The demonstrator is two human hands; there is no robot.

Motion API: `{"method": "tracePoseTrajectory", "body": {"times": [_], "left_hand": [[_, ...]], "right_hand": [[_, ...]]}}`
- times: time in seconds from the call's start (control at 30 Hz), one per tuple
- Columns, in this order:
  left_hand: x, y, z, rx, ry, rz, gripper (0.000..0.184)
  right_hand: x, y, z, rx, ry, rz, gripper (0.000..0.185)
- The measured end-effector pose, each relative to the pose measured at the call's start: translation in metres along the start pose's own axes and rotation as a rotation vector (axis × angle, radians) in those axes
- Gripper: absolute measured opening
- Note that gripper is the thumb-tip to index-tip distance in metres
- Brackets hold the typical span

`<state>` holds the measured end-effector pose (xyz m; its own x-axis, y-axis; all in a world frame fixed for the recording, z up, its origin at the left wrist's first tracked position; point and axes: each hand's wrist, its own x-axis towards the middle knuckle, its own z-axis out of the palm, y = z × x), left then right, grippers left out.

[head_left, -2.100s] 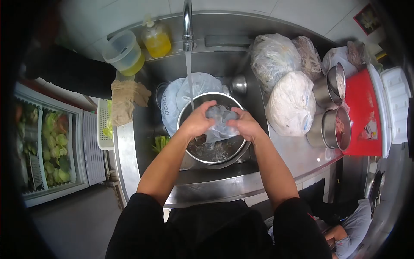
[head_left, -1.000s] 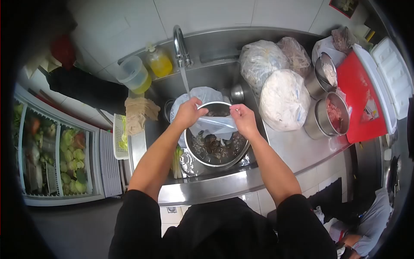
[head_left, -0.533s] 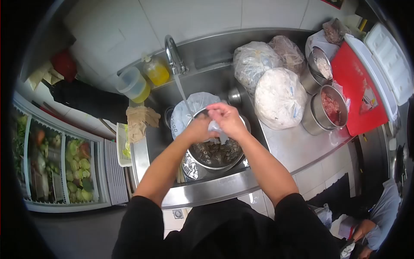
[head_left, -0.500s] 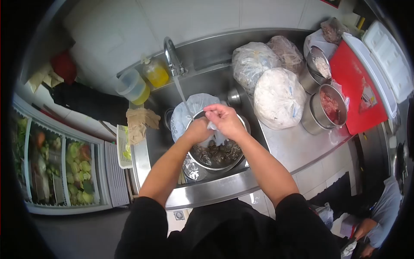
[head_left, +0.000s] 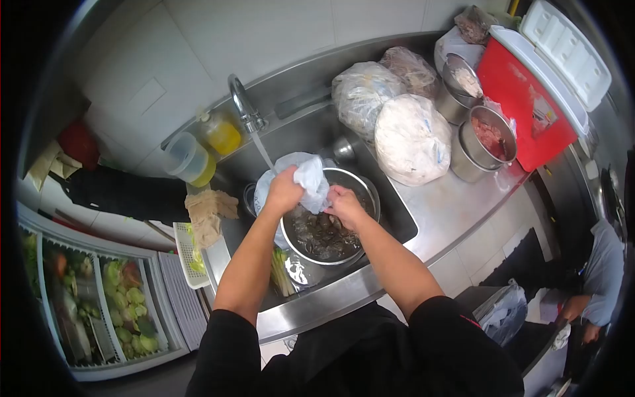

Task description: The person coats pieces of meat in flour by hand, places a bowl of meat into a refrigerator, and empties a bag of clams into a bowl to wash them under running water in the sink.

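Note:
My left hand is closed round a bunched white plastic bag above the left side of a metal bowl. My right hand has its fingers closed at the bag's lower right edge, over the bowl. Dark, lumpy pieces like shellfish lie in water inside the bowl, which stands in a steel sink. Water runs from the tap behind my left hand. Another pale plastic bag lies partly hidden behind the bowl.
Several stuffed plastic bags rest right of the sink, beside metal pots of meat and a red cooler. Yellow liquid fills a soap bottle. A vegetable fridge stands left; a person's sleeve shows at right.
My hands were together over the bowl and are now apart. The bag has been lifted up and left in my left hand, showing more of the bowl's contents. The view has shifted.

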<state>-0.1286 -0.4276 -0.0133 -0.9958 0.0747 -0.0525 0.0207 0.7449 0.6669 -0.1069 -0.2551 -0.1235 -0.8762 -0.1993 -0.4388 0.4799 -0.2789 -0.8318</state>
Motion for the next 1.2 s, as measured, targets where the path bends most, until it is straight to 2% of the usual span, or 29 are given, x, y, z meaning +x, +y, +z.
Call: {"method": "tracePoseTrajectory", "body": {"times": [0.03, 0.13, 0.23, 0.27, 0.3, 0.33, 0.37, 0.43, 0.47, 0.53, 0.57, 0.6, 0.63, 0.67, 0.7, 0.73, 0.77, 0.8, 0.83, 0.9, 0.93, 0.97, 1.0, 1.03, 1.07, 1.13, 1.2], "left_hand": [[-0.001, -0.012, -0.002, -0.031, 0.049, 0.012, 0.036], [-0.006, -0.034, 0.014, -0.280, 0.101, -0.001, 0.035], [-0.015, -0.034, 0.025, -0.482, 0.117, 0.021, 0.029], [-0.012, -0.035, 0.026, -0.508, 0.112, 0.062, 0.029], [-0.012, -0.036, 0.027, -0.533, 0.106, 0.098, 0.029], [-0.015, -0.026, 0.022, -0.514, 0.089, 0.063, 0.029], [-0.019, -0.022, 0.023, -0.507, 0.070, 0.116, 0.031], [-0.030, -0.011, 0.024, -0.480, 0.023, 0.230, 0.035], [-0.037, -0.006, 0.018, -0.465, -0.103, 0.202, 0.039], [-0.050, 0.025, 0.003, -0.427, -0.374, 0.173, 0.047], [-0.043, 0.001, 0.024, -0.474, -0.324, 0.389, 0.068], [-0.042, -0.006, 0.037, -0.556, -0.266, 0.462, 0.083], [-0.057, 0.018, 0.031, -0.767, -0.379, 0.239, 0.080], [-0.072, 0.043, 0.032, -1.171, -0.560, 0.002, 0.069], [-0.067, 0.047, 0.053, -1.316, -0.554, -0.073, 0.055], [-0.048, 0.034, 0.077, -1.328, -0.616, -0.150, 0.049], [-0.041, 0.035, 0.096, -1.328, -0.652, -0.229, 0.044], [-0.058, 0.064, 0.099, -1.298, -0.739, -0.218, 0.041], [-0.079, 0.091, 0.099, -1.269, -0.812, -0.209, 0.040], [-0.113, 0.120, 0.128, -1.111, -0.796, -0.278, 0.040], [-0.132, 0.135, 0.147, -1.182, -1.002, -0.243, 0.042], [-0.152, 0.148, 0.167, -1.250, -1.210, -0.213, 0.044], [-0.176, 0.164, 0.181, -1.207, -1.401, -0.175, 0.045], [-0.202, 0.181, 0.192, -1.158, -1.585, -0.145, 0.046], [-0.232, 0.208, 0.193, -1.048, -1.589, -0.116, 0.047], [-0.276, 0.251, 0.197, -0.863, -1.528, -0.027, 0.050], [-0.300, 0.267, 0.210, -0.685, -1.414, 0.087, 0.053]], "right_hand": [[-0.001, -0.002, 0.003, 0.050, 0.043, -0.038, 0.026], [-0.015, -0.019, 0.007, -0.588, 0.105, -0.247, 0.028], [-0.017, -0.023, 0.023, -0.732, 0.270, -0.402, 0.025], [-0.020, -0.026, 0.027, -0.627, 0.251, -0.396, 0.028], [-0.010, -0.019, 0.023, -0.556, 0.214, -0.503, 0.029], [-0.035, -0.036, 0.038, -0.331, 0.163, -0.314, 0.030], [-0.061, -0.057, 0.056, -0.105, 0.111, -0.135, 0.032], [-0.059, -0.048, 0.062, -0.087, 0.151, -0.267, 0.034], [-0.057, -0.041, 0.065, -0.069, 0.176, -0.333, 0.035], [-0.045, -0.026, 0.046, -0.069, 0.318, -0.438, 0.033], [-0.047, -0.026, 0.028, -0.072, 0.427, -0.500, 0.032], [-0.065, -0.030, 0.029, -0.325, 0.678, -0.520, 0.030], [-0.067, -0.018, 0.016, -0.409, 0.681, -0.704, 0.029], [-0.113, -0.046, 0.031, -0.443, 0.705, -0.562, 0.033], [-0.122, -0.040, 0.021, -0.428, 0.524, -0.544, 0.034], [-0.132, -0.038, 0.014, -0.541, 0.453, -0.712, 0.052], [-0.141, -0.020, 0.012, -0.631, 0.561, -0.904, 0.073], [-0.177, -0.028, 0.003, -0.649, 0.468, -0.888, 0.085], [-0.211, -0.027, -0.005, -0.693, 0.551, -0.957, 0.080], [-0.258, -0.012, -0.038, -0.893, 0.665, -0.870, 0.075], [-0.283, -0.004, -0.057, -0.897, 0.770, -0.836, 0.065], [-0.301, 0.015, -0.081, -0.893, 0.940, -0.904, 0.055], [-0.333, 0.025, -0.103, -0.871, 1.028, -0.881, 0.046], [-0.357, 0.040, -0.127, -0.858, 1.148, -0.980, 0.045], [-0.390, 0.046, -0.145, -0.843, 1.214, -1.025, 0.044], [-0.457, 0.061, -0.178, -0.888, 1.392, -0.885, 0.041], [-0.540, 0.045, -0.187, -0.994, 1.570, -0.863, 0.039]]}}
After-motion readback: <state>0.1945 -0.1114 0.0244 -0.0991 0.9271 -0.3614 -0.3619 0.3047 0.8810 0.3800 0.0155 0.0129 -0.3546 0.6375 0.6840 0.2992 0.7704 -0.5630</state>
